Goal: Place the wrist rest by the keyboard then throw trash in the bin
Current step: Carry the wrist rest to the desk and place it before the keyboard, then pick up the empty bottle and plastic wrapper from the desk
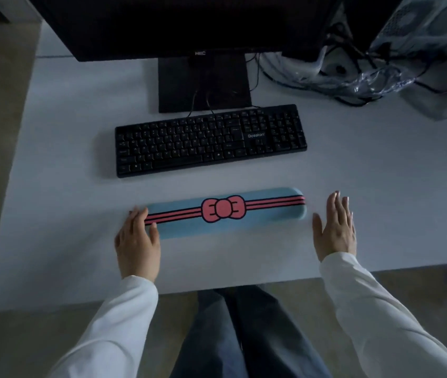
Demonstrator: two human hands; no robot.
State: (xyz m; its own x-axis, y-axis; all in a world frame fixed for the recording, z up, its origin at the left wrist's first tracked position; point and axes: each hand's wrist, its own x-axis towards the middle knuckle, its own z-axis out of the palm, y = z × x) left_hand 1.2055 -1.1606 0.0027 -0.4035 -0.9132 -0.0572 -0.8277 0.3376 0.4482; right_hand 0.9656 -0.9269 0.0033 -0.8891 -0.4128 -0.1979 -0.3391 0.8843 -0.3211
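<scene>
Left hand [137,241]: fingers relaxed, resting on the left end of the wrist rest [225,211].
Right hand [335,227]: flat, fingers straight, just beside its right end, apart.
Wrist rest: blue with a pink bow, on the desk [53,159], near the keyboard [208,140].
Keyboard: "Bosston".
Monitor [184,23]: "NEC".

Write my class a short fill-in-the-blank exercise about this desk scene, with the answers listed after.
1. The blue wrist rest carries a pink ____ at its middle.
2. On the desk, it lies ____ the keyboard and the near edge.
3. The left hand touches one end of it; the right hand does ____ touch it.
Answers: bow; between; not.
</scene>
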